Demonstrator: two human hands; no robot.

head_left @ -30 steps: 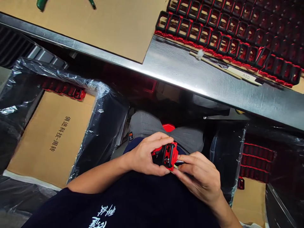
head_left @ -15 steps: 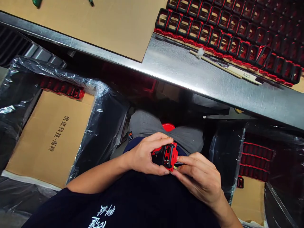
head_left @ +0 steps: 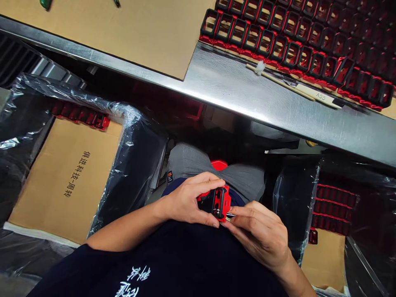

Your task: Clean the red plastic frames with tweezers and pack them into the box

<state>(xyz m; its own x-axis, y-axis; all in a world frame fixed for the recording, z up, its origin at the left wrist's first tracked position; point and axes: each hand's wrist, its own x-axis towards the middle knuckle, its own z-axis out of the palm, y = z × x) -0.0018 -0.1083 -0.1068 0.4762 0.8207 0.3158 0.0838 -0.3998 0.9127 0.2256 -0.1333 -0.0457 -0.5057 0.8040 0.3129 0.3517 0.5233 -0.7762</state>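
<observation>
A red and black plastic housing (head_left: pixel 220 203) is held in front of my body, above my lap. My left hand (head_left: pixel 193 201) is closed around it, thumb along the near side and fingers along the far side. At the housing's right side my right hand (head_left: pixel 261 231) pinches a thin, shiny metal tool (head_left: pixel 229 215), whose tip is hidden by the part; its exact kind does not show. The right fingertips touch or nearly touch the red edge.
Rows of similar housings (head_left: pixel 278 49) stand on the metal bench (head_left: pixel 222 74). A stick with white fluff (head_left: pixel 260 68) and a marker labelled A55 (head_left: pixel 320 96) lie before them. Plastic-lined boxes flank me, with cardboard (head_left: pixel 62 177) on the left and cardboard (head_left: pixel 324 260) on the right; both hold similar parts.
The right hand has shifted very slightly downward at the housing's side. The left hand keeps its hold, and the housing has barely moved.
</observation>
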